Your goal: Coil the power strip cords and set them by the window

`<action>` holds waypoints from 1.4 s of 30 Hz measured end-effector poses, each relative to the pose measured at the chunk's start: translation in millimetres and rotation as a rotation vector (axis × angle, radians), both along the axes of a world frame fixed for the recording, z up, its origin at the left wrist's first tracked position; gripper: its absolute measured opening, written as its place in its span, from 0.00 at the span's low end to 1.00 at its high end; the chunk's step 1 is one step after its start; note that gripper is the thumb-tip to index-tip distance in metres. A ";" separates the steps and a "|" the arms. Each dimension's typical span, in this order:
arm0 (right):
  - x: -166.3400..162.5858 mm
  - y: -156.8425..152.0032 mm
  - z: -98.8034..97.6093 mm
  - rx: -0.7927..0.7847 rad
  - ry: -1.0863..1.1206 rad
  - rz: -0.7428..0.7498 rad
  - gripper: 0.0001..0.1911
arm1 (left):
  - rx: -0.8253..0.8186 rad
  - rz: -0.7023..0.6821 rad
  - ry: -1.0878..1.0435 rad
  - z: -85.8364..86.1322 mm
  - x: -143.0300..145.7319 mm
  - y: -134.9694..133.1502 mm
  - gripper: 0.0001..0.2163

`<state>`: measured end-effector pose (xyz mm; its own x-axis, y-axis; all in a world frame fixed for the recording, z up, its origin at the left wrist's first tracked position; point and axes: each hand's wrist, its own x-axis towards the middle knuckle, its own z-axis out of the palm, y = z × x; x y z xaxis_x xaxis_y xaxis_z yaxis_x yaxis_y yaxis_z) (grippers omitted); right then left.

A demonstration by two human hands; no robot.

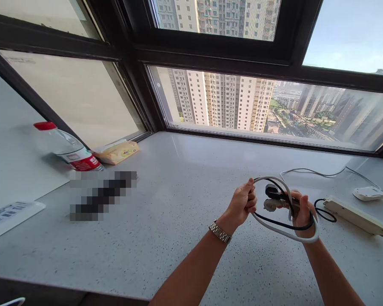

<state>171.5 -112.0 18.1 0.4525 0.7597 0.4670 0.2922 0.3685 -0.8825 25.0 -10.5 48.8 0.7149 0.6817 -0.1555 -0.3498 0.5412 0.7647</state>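
Loops of a white power cord [282, 233] and a black power cord [276, 222] stretch between my two hands above the speckled sill. My left hand [242, 199], with a metal watch on its wrist, is closed around the left end of the loops. On the other side, my right hand [302, 212] grips the cords near their plug ends. A black plug [271, 192] and a grey-white plug [270, 205] stick out leftward from it. The fingers of the right hand are partly hidden behind the cords.
An off-white power strip [354, 214] and a white wired mouse [369, 193] lie at the right. Leftward are a red-capped bottle [70, 146], a tissue pack [118, 152], a pixelated dark object [104, 195] and a white package [12, 219]. Window frames [217, 63] border the white sill [166, 238].
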 end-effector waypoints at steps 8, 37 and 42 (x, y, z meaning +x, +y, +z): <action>-30.9 12.1 4.5 0.075 0.508 -0.086 0.24 | 0.267 0.458 0.186 -40.6 32.7 -14.0 0.25; 123.0 -66.3 -44.6 -0.568 -1.333 -0.617 0.40 | -0.094 0.554 -0.192 29.6 -122.0 56.8 0.07; 177.8 -16.1 -21.1 -0.830 -1.314 -0.348 0.47 | 0.077 0.402 0.027 41.6 -155.1 83.1 0.09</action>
